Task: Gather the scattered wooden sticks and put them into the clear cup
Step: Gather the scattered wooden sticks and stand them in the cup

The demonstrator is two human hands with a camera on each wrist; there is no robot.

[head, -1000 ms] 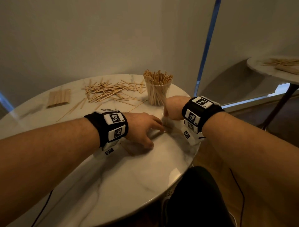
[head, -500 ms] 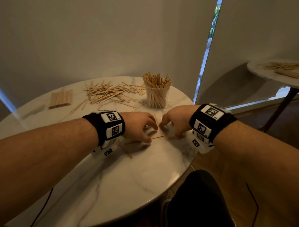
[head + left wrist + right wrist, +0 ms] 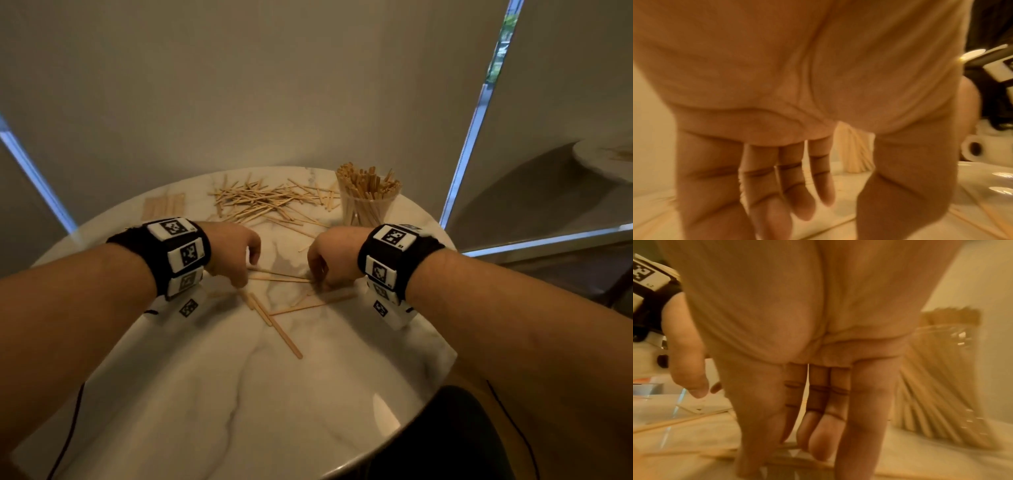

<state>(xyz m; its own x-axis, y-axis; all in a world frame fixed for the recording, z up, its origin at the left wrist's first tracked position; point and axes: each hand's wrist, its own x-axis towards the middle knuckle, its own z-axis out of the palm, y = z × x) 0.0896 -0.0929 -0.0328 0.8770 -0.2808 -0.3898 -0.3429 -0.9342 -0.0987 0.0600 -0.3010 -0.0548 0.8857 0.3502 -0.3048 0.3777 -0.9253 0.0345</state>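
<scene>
A clear cup packed with upright wooden sticks stands at the table's far right, also seen as the cup. A scattered pile of sticks lies to its left. A few thin sticks lie between my hands, and longer sticks lie nearer to me. My left hand points its fingers down, straight, at the left ends of the thin sticks. My right hand presses straight fingertips onto their right ends. Neither hand visibly grips a stick.
The round marble table drops off close on the right and near sides. A neat row of flat sticks lies at the far left. A second small table stands far right. Walls and blinds close in behind.
My hands, whose fingertips nearly met half a second ago, have spread apart, and the thin sticks between them now show. The head view has tilted down and nearer.
</scene>
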